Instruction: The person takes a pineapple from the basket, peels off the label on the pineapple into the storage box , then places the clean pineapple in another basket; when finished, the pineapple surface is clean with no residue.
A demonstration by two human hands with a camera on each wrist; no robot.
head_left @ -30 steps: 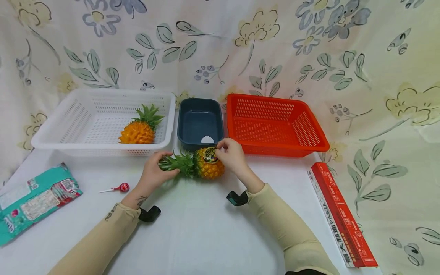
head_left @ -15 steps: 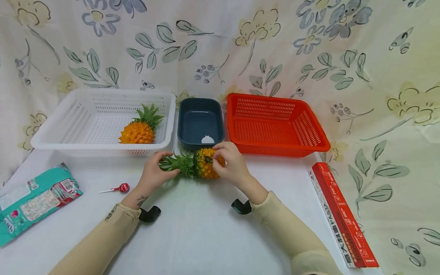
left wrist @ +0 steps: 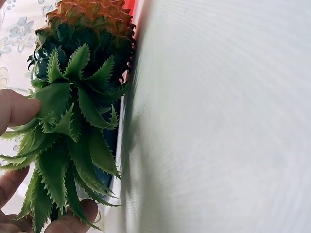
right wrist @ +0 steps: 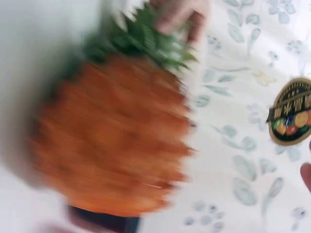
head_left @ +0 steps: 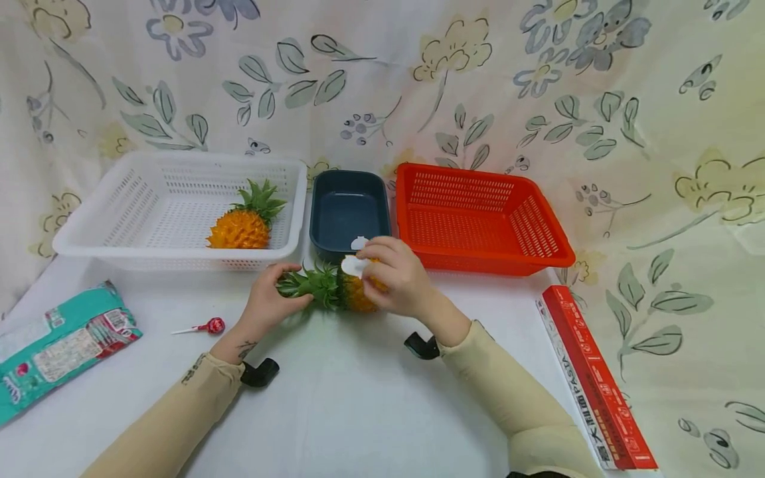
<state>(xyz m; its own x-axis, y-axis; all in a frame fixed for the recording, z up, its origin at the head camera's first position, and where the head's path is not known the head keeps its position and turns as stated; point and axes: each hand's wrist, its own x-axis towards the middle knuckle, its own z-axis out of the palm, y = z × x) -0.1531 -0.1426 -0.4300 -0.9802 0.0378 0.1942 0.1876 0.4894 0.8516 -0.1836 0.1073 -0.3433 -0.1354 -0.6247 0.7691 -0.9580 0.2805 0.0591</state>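
Note:
A small pineapple (head_left: 356, 297) lies on its side on the white cloth, its leafy crown to the left. My left hand (head_left: 270, 297) holds the crown, thumb and fingers around the green leaves (left wrist: 73, 126). Over the fruit, my right hand (head_left: 399, 277) pinches a sticker (head_left: 354, 266) whose white back faces the head camera. The right wrist view shows that sticker's black and gold printed face (right wrist: 292, 112), apart from the fruit, with a fingertip at its edge. A white scrap (head_left: 359, 243) lies in the dark blue basin (head_left: 349, 179).
The white basket (head_left: 179, 254) at left holds another orange, spiky pineapple (head_left: 240, 229). A red basket (head_left: 478, 260) stands right of the basin. A lollipop (head_left: 215, 325) and teal packet (head_left: 66, 332) lie left; a red pasta box (head_left: 597, 378) lies right.
My right hand has peeled the sticker up from the pineapple, so its white back now shows. The left hand has stayed on the crown.

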